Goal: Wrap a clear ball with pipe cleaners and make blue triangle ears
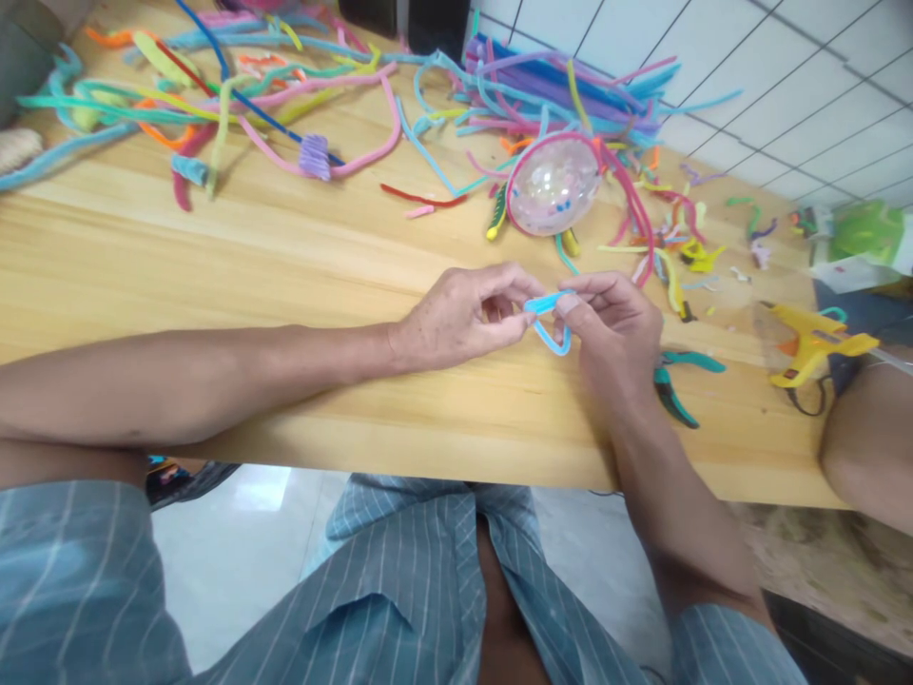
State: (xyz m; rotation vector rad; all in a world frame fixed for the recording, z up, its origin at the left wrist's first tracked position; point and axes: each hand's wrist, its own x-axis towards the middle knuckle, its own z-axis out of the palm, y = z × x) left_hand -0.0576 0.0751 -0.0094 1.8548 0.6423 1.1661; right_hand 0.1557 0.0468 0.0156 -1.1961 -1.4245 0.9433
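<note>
A light blue pipe cleaner [554,344], bent into a small loop, is held between my two hands above the wooden table. My left hand [471,314] pinches its left end between thumb and fingertips. With thumb and curled fingers, my right hand [614,328] grips the other side of the loop. Just right of my right wrist lie pliers [677,381] with teal and black handles. Beyond my hands sits a clear dome [554,185] with a pink rim and small coloured bits inside. Yellow-and-green handles [497,214] poke out from beneath it.
Pipe cleaners in many colours [320,95] are strewn along the back of the table [285,266], with a thick blue and purple bundle [571,86] by the tiled wall. A yellow glue gun [820,342] rests at the right, near another person's bare limb [870,438].
</note>
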